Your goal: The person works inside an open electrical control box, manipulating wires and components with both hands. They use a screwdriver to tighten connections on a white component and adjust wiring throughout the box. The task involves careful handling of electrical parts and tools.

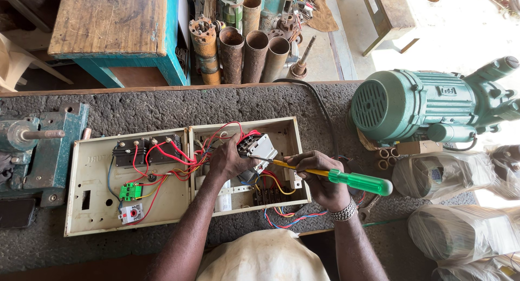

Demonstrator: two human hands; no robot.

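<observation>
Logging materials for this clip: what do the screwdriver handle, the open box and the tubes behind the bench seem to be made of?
Screwdriver in the right hand: handle looks like translucent green plastic, glossy; shaft yellow-sleeved. Open box: probably cream-painted sheet metal, with thin folded edges and scuffs. Tubes: likely steel or iron, brown with rust. The left hand holds a white-and-black component, seemingly moulded plastic.
</observation>
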